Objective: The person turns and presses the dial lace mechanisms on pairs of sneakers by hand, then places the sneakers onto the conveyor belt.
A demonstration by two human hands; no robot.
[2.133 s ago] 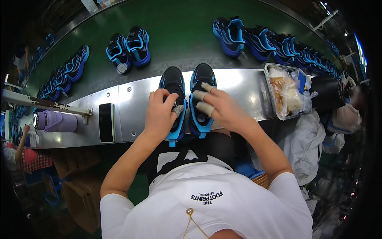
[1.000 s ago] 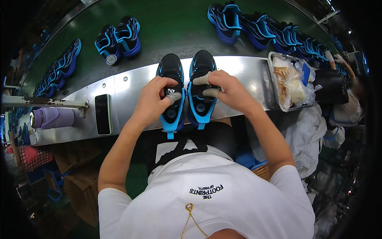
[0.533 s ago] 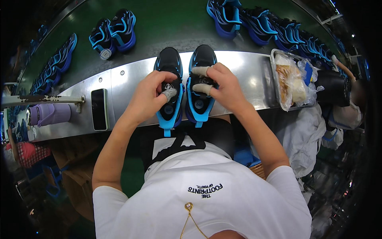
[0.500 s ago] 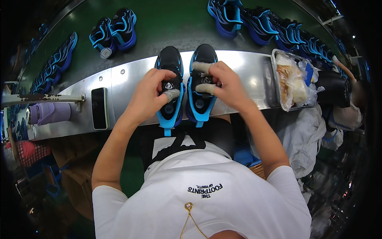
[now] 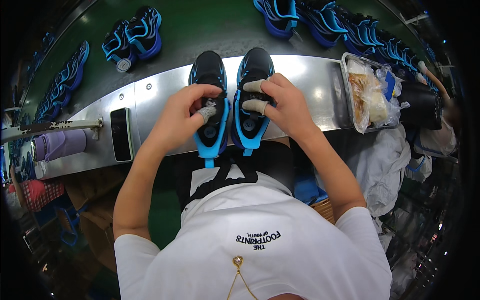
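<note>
Two black sneakers with light-blue collars and blue soles lie side by side in front of me, toes pointing away. My left hand (image 5: 184, 116) pinches at the tongue of the left sneaker (image 5: 207, 70), its thumb in a grey finger cover. The fingertips partly hide what they grip. On the right sneaker (image 5: 256, 64), my right hand (image 5: 286, 106) closes its thumb and a finger, both in beige covers, over the tongue and lacing area. Both heels, with their blue pull tabs, reach past the metal edge (image 5: 162, 100) toward my lap.
More sneakers (image 5: 142, 32) stand on the green belt (image 5: 210, 25) beyond, with a row at far right (image 5: 350, 32). Left are a phone (image 5: 121, 135), a purple bottle (image 5: 62, 144) and a metal bar (image 5: 52, 127). Right is a tray (image 5: 346, 92) of plastic-wrapped items.
The view has shifted slightly, so the scene sits a little higher and further left. My right thumb and finger have come a bit closer together. Both hands stay on the same sneakers.
</note>
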